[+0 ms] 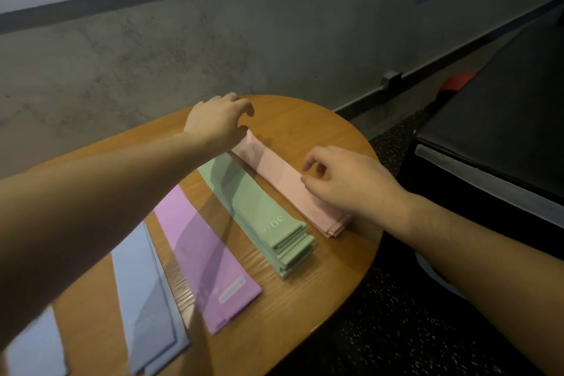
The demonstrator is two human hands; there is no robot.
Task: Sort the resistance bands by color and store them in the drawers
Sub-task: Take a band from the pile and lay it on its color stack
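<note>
Stacks of flat resistance bands lie side by side on a round wooden table (320, 122). The pink bands (274, 168) lie farthest right, then a green stack (259, 201) marked 30 LB, a purple band (207, 253) and blue bands (146, 299). A paler blue band (36, 345) lies at the near left edge. My left hand (218, 122) is at the far end of the pink bands, fingers loosely curled, thumb touching that end. My right hand (345, 183) rests on the pink bands' near half, thumb on them and fingers lifted. No drawers are in view.
A grey concrete wall rises right behind the table. To the right stands a dark padded box (503, 119) with an orange object (457, 82) behind it. Black speckled floor (396, 314) lies below the table's right edge.
</note>
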